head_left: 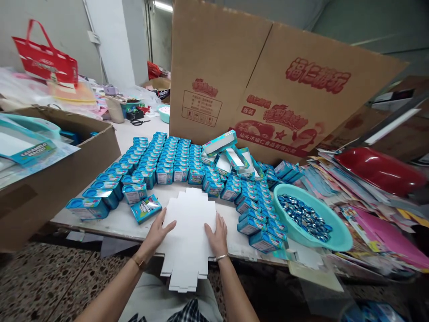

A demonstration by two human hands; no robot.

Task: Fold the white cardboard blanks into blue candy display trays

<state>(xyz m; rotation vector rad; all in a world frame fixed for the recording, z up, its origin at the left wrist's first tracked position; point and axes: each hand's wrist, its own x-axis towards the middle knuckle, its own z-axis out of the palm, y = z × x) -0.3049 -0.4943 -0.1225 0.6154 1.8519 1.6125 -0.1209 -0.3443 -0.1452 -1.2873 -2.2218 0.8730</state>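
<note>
A stack of flat white cardboard box blanks [187, 232] lies plain side up before me, its lower tabs reaching past the table's front edge. Doubled edges show more than one sheet. My left hand [157, 232] grips the left side, thumb on top and fingers along the edge. On the right side, my right hand [216, 232] holds the stack the same way, its thumb on the white surface. Just left of the stack, a blue candy box [146, 209] lies flat on the table. Shallow blue display trays [219, 143] with white insides are piled beyond the stack.
Rows of small blue tins [181, 156] stand behind and at both sides. A turquoise basin [342, 239] of blue wrapped pieces sits at right, near stacked printed cards [378, 230]. A tall brown carton [221, 58] blocks the back; an open carton [67, 174] stands left. Black scissors [139, 122] lie farther back.
</note>
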